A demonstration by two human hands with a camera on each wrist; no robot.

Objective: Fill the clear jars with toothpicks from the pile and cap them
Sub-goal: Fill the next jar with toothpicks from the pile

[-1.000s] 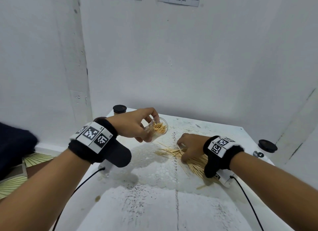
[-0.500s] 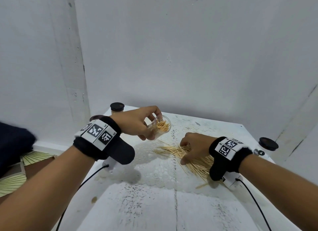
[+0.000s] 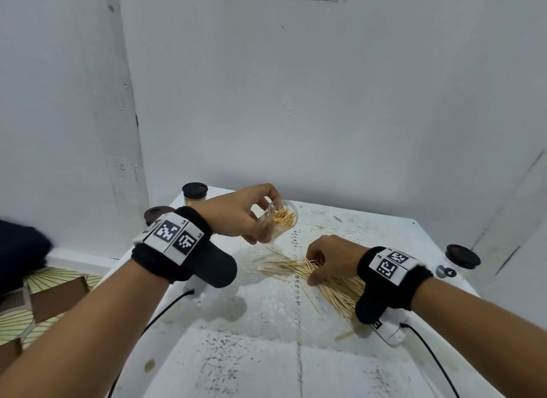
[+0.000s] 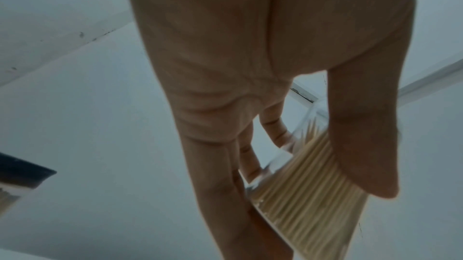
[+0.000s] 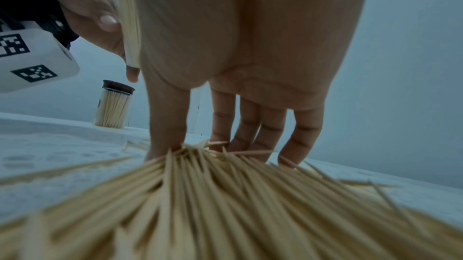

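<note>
Two hands in play: left hand point(image 3: 236, 212), right hand point(image 3: 327, 257). Two jars counted: one open clear jar point(image 3: 278, 220) gripped between left thumb and fingers, one capped jar point(image 3: 194, 196) standing well beyond the left knuckles. Two loose black lids: one point(image 3: 157, 214) behind the left wrist, one point(image 3: 462, 256) off past the right wrist. One toothpick pile point(image 3: 331, 282) under the right fingertips; sticks too many to count.

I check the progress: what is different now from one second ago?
Little. The right hand shifted slightly on the toothpick pile, its fingers still down among the sticks. The left hand still holds the open jar, tilted and partly filled. The capped jar stays at the table's far corner.
</note>
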